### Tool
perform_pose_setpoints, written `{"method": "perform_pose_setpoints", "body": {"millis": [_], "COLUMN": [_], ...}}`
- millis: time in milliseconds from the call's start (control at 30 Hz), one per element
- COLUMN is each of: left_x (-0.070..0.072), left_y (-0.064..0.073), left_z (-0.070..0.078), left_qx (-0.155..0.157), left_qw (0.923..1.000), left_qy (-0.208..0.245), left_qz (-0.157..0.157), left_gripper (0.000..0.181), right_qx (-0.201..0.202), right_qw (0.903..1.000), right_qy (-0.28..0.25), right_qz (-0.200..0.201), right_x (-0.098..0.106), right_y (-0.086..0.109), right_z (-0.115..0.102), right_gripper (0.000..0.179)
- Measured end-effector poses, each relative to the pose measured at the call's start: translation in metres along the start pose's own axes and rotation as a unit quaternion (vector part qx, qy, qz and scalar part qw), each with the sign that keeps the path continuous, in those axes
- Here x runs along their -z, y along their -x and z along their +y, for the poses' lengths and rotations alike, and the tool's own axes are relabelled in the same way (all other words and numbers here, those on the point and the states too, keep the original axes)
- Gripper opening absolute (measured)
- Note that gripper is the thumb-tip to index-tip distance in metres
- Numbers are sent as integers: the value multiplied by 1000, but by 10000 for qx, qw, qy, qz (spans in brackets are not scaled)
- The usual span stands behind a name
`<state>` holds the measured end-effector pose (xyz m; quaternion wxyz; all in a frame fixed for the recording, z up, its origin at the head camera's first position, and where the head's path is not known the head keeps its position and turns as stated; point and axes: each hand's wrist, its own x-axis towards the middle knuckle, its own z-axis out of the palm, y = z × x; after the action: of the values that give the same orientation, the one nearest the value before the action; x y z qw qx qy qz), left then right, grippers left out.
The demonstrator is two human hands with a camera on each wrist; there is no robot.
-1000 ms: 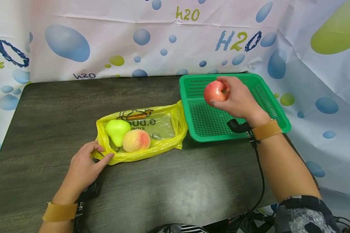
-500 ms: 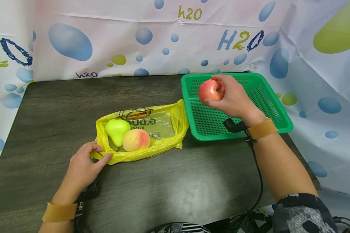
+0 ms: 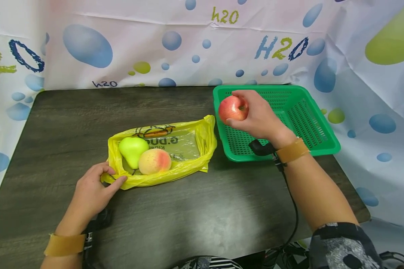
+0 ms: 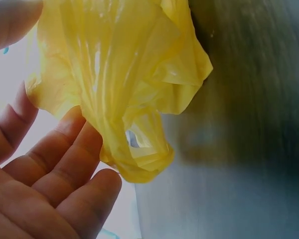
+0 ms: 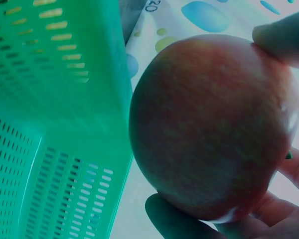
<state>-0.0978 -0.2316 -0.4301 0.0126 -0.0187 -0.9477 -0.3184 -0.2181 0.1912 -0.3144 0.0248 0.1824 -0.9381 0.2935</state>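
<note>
Bubble-print H2O backdrop (image 3: 128, 41) behind dark wood-grain table (image 3: 161, 213). Right hand (image 3: 260, 121) grips red apple (image 3: 229, 109) above left side of green basket (image 3: 308, 121), upper right. Left hand (image 3: 92, 188), lower left, thumb and fingers spread, touches yellow plastic bag (image 3: 190, 164); pear (image 3: 133, 151) and peach (image 3: 153, 161) inside, side by side.

Crumpled yellow plastic (image 4: 124, 64) spills from the top centre, folding into a small loop near the middle. From the lower left a left hand (image 4: 52, 181) reaches in, loosely bent fingers touching its edge. Rightward lies a dark, blurry surface (image 4: 254, 114).
</note>
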Motion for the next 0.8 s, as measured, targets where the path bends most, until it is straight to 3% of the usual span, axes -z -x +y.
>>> {"method": "perform_pose_setpoints", "body": {"millis": [800], "left_x": [14], "left_y": [13], "left_z": [-18], "left_qx": [140], "left_qw": [9999], "left_qy": [-41], "left_qz": [-13], "left_gripper": [35], "right_qx": [324], "right_qw": [9977], "right_qy": [-164], "right_qz": [-577], "right_x": [-40], "right_y": [-15], "right_z": [-41], "right_gripper": [76]}}
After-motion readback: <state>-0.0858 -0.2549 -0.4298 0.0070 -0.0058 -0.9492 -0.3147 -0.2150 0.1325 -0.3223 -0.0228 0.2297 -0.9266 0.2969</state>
